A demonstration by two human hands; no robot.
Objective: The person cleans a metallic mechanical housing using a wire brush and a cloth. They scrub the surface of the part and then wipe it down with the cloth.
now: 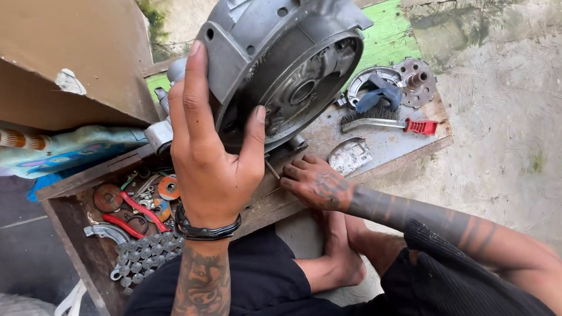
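Note:
A grey cast-metal engine case [288, 55] stands tilted on its edge on a worn wooden board [383, 147]. My left hand [207, 149] grips its near rim, fingers up the outer side and thumb on the inner face. My right hand [311, 182] rests on the board just under the case, fingertips at a thin metal pin or tool [272, 170]; whether it grips this is unclear. Inside the case, a round bearing seat and gears show.
A wire brush with a red handle [391, 123], a round metal cover [370, 86] with a blue rag and a toothed disc [416, 80] lie behind. Left, a wooden tray [72, 214] holds red-handled pliers, washers and several sockets. My bare feet are below the board.

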